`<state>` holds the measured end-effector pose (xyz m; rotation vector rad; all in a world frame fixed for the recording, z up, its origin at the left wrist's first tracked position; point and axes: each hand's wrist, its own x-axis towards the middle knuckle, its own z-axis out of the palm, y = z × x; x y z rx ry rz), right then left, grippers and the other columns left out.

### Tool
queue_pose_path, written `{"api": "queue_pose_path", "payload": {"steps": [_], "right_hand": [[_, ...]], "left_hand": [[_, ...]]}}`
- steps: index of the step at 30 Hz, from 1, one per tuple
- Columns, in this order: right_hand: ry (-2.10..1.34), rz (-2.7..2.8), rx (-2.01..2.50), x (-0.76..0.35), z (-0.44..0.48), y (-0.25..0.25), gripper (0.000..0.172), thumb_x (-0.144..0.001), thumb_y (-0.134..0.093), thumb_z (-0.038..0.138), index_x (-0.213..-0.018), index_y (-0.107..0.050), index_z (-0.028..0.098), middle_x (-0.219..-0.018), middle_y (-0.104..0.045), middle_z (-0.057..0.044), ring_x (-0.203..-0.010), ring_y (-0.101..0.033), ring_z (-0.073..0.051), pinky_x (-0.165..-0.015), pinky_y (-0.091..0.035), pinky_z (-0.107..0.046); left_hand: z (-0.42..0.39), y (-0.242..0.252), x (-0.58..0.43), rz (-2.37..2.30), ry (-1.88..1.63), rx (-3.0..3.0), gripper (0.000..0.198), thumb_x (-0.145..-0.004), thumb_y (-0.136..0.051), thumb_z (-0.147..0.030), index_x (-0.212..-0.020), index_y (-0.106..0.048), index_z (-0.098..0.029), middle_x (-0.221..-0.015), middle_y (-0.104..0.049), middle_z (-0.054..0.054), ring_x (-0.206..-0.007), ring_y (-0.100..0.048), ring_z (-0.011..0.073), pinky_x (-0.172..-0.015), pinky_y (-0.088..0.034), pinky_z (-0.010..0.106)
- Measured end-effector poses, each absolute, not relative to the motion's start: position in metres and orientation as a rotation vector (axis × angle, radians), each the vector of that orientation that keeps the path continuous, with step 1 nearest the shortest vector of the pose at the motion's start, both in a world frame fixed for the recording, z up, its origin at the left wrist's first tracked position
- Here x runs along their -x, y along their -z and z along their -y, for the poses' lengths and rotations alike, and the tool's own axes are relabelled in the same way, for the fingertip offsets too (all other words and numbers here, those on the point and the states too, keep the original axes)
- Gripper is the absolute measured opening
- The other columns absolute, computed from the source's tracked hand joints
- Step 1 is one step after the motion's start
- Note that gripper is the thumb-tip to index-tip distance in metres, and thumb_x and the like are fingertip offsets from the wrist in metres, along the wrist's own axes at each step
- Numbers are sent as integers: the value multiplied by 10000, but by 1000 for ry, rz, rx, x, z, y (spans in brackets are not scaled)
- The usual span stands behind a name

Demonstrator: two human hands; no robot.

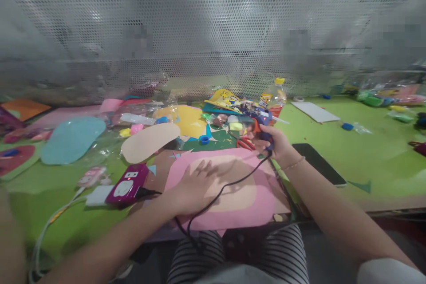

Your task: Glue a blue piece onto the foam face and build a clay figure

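Green, cluttered tabletop [372, 159] bears a pink sheet [233, 221] before perforated metal screening [213, 22]

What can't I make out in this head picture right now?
All in the head view:
- Blue tool: handle mostly covered by the right grip.
- Cream panel: part hidden under the left grip.
- Yellow label: lettering small, blurred.
- Maroon item: cut by the right edge.

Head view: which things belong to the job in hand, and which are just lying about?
Likely the job:
glue gun, held
its black cord
pink sheet
beige panel on it

Likely just lying about:
phone
bottle
blue cutout
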<state>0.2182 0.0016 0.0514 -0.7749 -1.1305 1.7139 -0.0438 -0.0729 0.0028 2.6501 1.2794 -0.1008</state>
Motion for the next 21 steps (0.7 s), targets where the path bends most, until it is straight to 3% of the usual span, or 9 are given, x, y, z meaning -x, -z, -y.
{"api": "queue_pose_path", "payload": {"steps": [2,5,11,14,16,18,21], "right_hand": [[-1702,1189,785,-220,-3,-41,320,-623,-570,428,-800,-603,164,-595,-561,5,-374,-298,-51,-319,-194,-196],[-1706,1254,781,-218,-4,-28,290,-621,-589,378,-816,-611,164,-505,-524,19,-375,-341,-73,-336,-231,-208],[-1667,1245,760,-208,-11,-11,190,-628,-655,237,-788,-610,145,-751,-651,-23,-444,-441,-55,-407,-322,-201],[-1708,1193,830,-205,-13,-5,149,-615,-668,234,-709,-611,133,-669,-635,-12,-471,-489,-65,-451,-373,-197],[-1783,1210,889,-203,-13,-2,150,-612,-655,253,-689,-620,130,-627,-634,-21,-528,-549,-96,-527,-434,-215],[-1832,1269,921,-200,-13,1,152,-612,-635,259,-671,-632,119,-617,-643,-42,-582,-587,-122,-586,-460,-233],[-1781,1320,940,-195,-15,7,138,-612,-630,236,-651,-648,105,-589,-641,-44,-544,-570,-105,-522,-415,-201]], "left_hand": [[70,-4,46,-1220,96,-2646,588,-839,-352,-547,-1363,-370,-280,-1501,-266,89,-1395,-165,292,-1082,-188,504],[43,-5,47,-1238,19,-2657,515,-853,-362,-478,-1280,-468,-209,-1441,-373,121,-1348,-293,272,-1067,-258,427],[-31,7,37,-1915,-656,-2494,494,-813,-481,-347,-1249,-448,-114,-1317,-469,187,-1253,-399,278,-1037,-295,424],[-51,13,36,-1904,-591,-2445,361,-771,-547,-360,-1032,-580,-113,-1082,-604,162,-1054,-541,265,-908,-409,378],[-56,14,37,-1886,-585,-2444,280,-762,-563,-342,-944,-606,-134,-1001,-631,137,-993,-565,248,-877,-422,356],[-55,11,40,-1907,-621,-2430,267,-768,-555,-331,-949,-594,-138,-1005,-631,137,-990,-566,250,-863,-423,352],[-38,0,43,-1947,-678,-2384,271,-788,-520,-344,-978,-549,-152,-969,-633,125,-912,-588,238,-784,-439,336]]}}
